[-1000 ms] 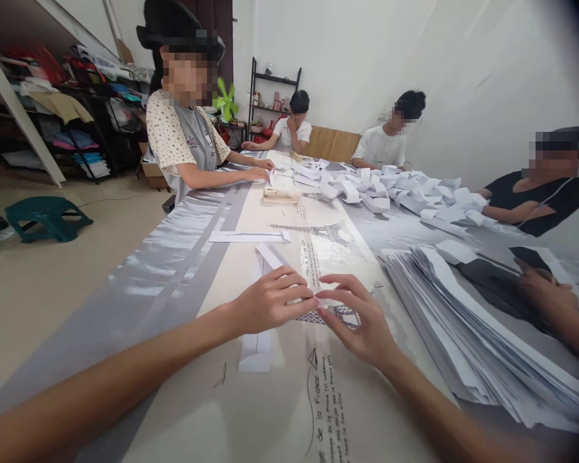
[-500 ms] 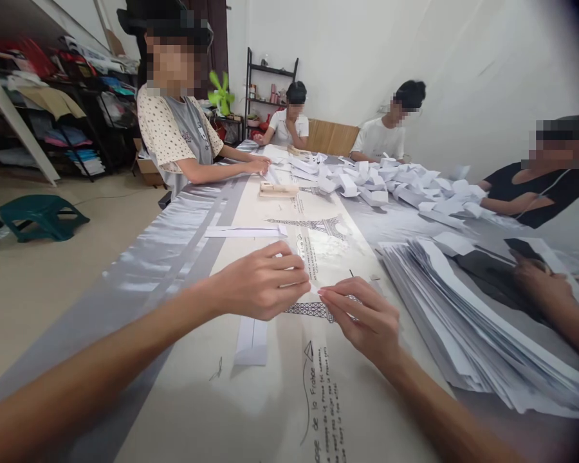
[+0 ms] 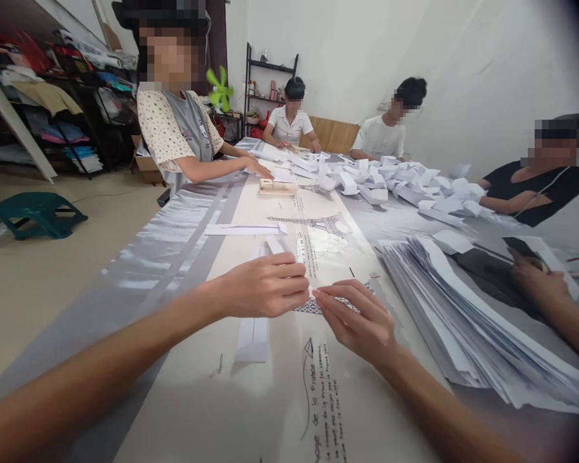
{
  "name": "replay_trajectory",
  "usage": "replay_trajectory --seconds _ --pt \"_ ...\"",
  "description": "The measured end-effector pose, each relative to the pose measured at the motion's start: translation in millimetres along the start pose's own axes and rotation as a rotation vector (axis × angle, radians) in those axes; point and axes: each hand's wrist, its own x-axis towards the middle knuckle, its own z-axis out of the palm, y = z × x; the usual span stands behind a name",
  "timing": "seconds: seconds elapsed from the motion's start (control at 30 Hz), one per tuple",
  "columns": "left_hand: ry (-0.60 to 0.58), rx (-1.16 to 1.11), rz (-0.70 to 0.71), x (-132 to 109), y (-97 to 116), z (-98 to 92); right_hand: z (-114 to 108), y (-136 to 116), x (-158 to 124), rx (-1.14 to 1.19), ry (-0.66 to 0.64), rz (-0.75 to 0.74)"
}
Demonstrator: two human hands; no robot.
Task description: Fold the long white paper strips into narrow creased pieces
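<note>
My left hand [image 3: 265,286] is curled over a long white paper strip [image 3: 253,331] that lies on the printed table cover [image 3: 289,399]; its fingertips pinch something small that I cannot make out. My right hand [image 3: 359,321] meets it fingertip to fingertip just right of the strip, fingers pinched together over the Eiffel Tower print. The strip runs under the left hand, one end toward me and the other toward the table's middle. A second flat strip [image 3: 244,229] lies farther off.
A big fanned stack of white sheets [image 3: 468,328] fills the right side. Folded paper pieces [image 3: 390,183] are heaped at the far end beside a wooden block [image 3: 277,187]. Several people sit around the table; one person's hand [image 3: 540,280] holds a sheet at right. A green stool [image 3: 38,212] stands on the floor at left.
Both hands lifted slightly off the table and closed into a pinch at their meeting point. The strip's far end shows again beyond my left hand.
</note>
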Motion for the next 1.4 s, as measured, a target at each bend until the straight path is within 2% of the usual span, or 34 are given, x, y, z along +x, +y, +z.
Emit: replay_trajectory --seconds 0.27,0.47,0.73,0.93,1.1,1.2,1.33,1.4 --pt "0.011 -0.029 0.017 9.0 -0.6 -9.5 -6.0 13.2 -8.7 -0.027 -0.059 -0.026" --pt "-0.023 0.025 0.018 8.8 -2.2 -15.7 -7.2 17.0 -8.3 -0.062 -0.022 -0.027" --pt "-0.045 0.082 0.061 9.0 4.5 -8.6 5.2 9.2 -13.5 -0.017 -0.035 -0.005" --pt "-0.056 0.042 0.035 4.0 1.1 -3.0 0.3 14.4 -8.4 0.041 -0.052 0.000" --pt "-0.172 -0.068 -0.173 -22.1 -16.7 20.6 -6.8 20.9 -8.9 0.126 0.007 0.019" --pt "-0.138 -0.129 -0.271 -48.5 -30.5 39.3 -4.9 23.9 -9.1 0.132 0.042 0.067" --pt "-0.179 -0.152 -0.342 -79.9 -42.4 53.6 3.5 33.7 -12.4 0.064 -0.015 0.277" --pt "-0.235 -0.076 -0.475 -91.0 -45.2 55.4 7.0 40.1 -16.8 0.038 -0.093 0.410"
